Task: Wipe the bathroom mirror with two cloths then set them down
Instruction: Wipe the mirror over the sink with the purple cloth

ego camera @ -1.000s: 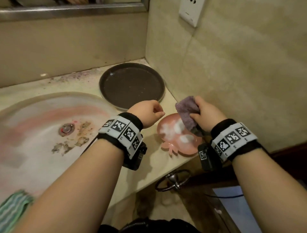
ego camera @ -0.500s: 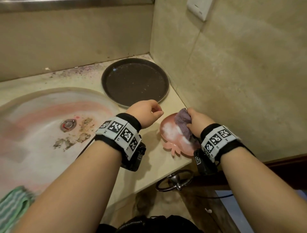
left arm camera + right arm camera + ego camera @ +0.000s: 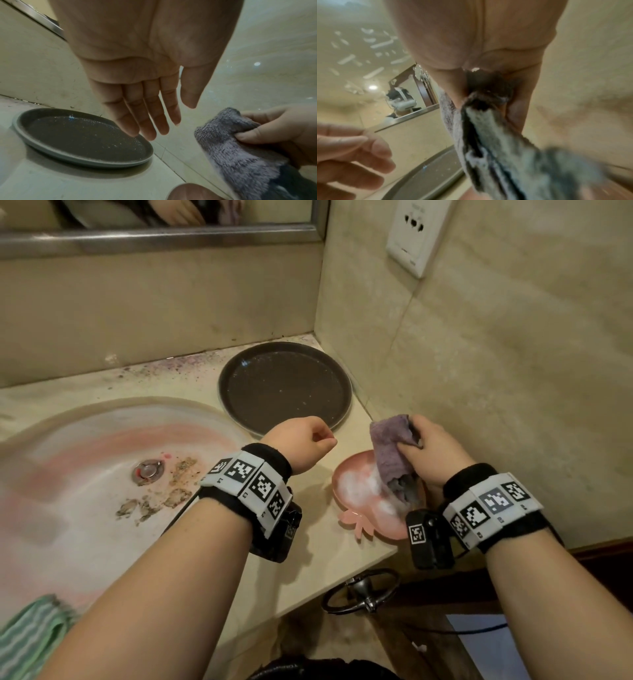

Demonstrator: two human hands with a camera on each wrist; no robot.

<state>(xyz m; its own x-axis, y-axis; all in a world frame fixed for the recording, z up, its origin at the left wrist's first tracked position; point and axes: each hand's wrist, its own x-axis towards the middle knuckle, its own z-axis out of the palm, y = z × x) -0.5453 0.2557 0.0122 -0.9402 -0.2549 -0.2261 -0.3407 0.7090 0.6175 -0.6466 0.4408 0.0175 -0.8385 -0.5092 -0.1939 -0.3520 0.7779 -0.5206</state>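
**Purple cloth gripped over a pink dish**

A fluffy purple-grey cloth hangs bunched from the right hand, which clasps its top, seemingly to dip it into the foamy pink leaf-shaped dish. The left hand hovers empty, fingers relaxed. A striped green cloth is cut off at the frame edge; only the steel-framed mirror's bottom shows.

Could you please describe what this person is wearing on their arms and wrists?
Both forearms are bare, without sleeves. The left wrist and right wrist each carry a black band faced with white tiles printed with black square markers, plus a small black camera box beneath.
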